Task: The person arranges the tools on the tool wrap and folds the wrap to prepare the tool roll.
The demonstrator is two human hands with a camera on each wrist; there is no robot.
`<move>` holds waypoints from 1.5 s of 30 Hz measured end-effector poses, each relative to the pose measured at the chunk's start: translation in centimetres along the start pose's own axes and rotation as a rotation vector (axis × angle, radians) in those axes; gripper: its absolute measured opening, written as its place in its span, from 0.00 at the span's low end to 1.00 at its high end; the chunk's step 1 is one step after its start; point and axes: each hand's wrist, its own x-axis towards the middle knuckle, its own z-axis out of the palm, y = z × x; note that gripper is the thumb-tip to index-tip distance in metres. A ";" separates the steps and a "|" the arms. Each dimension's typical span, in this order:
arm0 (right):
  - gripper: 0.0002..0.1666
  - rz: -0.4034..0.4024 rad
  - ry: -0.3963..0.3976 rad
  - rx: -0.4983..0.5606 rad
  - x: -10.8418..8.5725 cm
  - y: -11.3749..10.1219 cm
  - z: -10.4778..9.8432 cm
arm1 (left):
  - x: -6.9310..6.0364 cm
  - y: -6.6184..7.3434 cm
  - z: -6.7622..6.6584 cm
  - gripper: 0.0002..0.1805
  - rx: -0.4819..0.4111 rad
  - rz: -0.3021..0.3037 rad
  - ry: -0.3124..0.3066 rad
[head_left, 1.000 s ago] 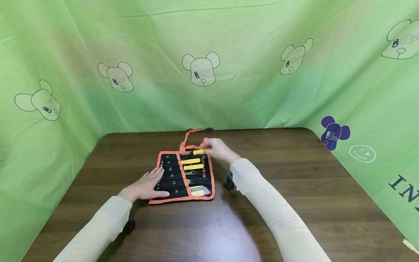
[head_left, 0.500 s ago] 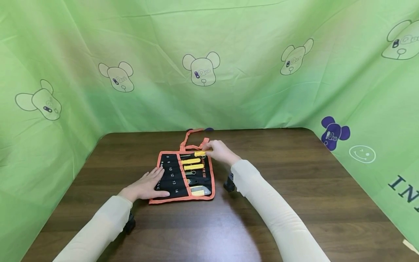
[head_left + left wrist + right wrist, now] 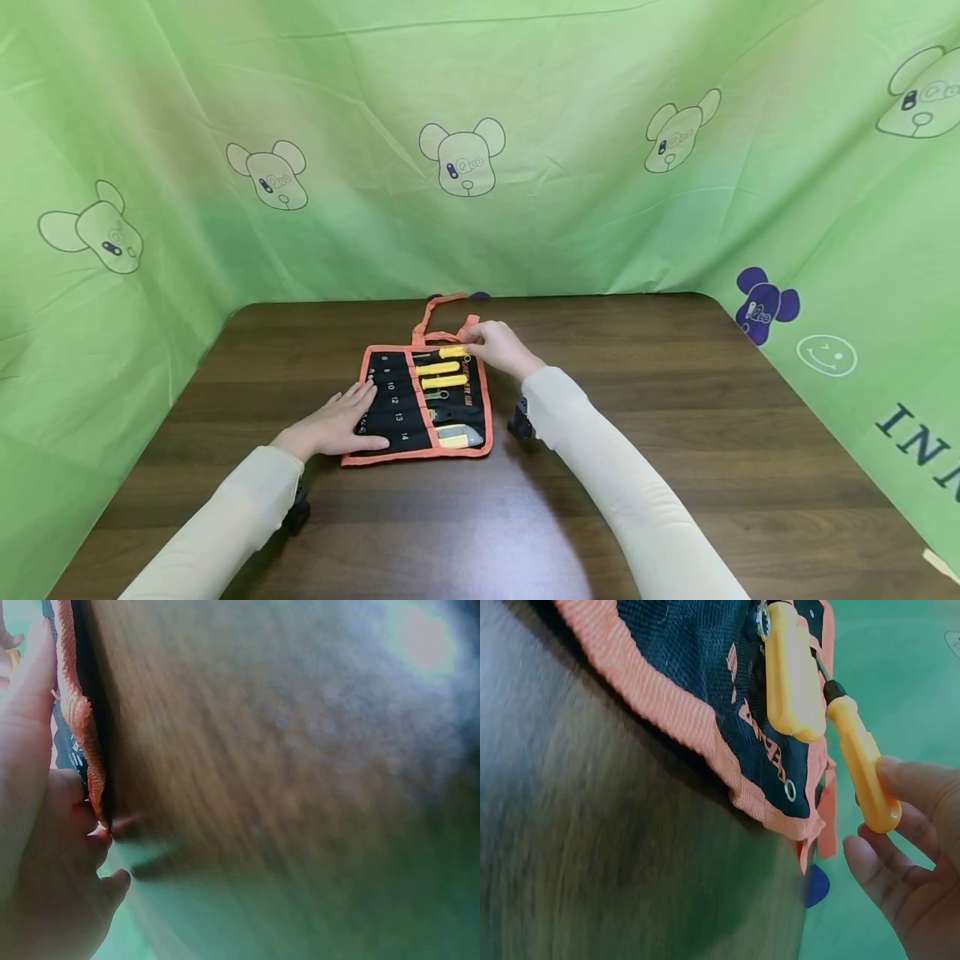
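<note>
A black tool roll [image 3: 384, 400] with orange edging lies unrolled on the table, printed numbers along its left half. My left hand [image 3: 336, 427] rests on its left edge, fingers spread and straight; the left wrist view shows the thumb along the orange trim [image 3: 76, 712]. At the roll's upper right, my right hand [image 3: 504, 346] pinches the handle end of a yellow screwdriver [image 3: 860, 754] between thumb and fingers. Its thin shaft points left toward the top pocket; how deep the tip sits is hidden. Another yellow handle [image 3: 791, 682] lies beside it in the roll.
Lower pockets hold a small wrench [image 3: 437, 396] and a yellow-and-grey utility knife [image 3: 459, 436]. An orange tie strap [image 3: 429, 317] trails toward the table's back edge. The brown wooden table [image 3: 637, 433] meets a green printed curtain [image 3: 570, 225] behind.
The yellow screwdriver has shifted slightly left toward the pocket in the last half second, with less shaft showing. My right hand stays on its handle end. The left hand has not moved.
</note>
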 end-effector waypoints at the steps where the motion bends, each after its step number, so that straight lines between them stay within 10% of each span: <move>1: 0.14 -0.004 0.000 0.004 0.0 -0.1 0.1 | 0.0 0.0 0.0 0.54 -0.005 0.003 0.001; 45: 0.17 -0.050 -0.037 -0.126 1.6 -2.0 4.4 | 0.2 -0.5 0.1 0.54 0.005 0.022 0.012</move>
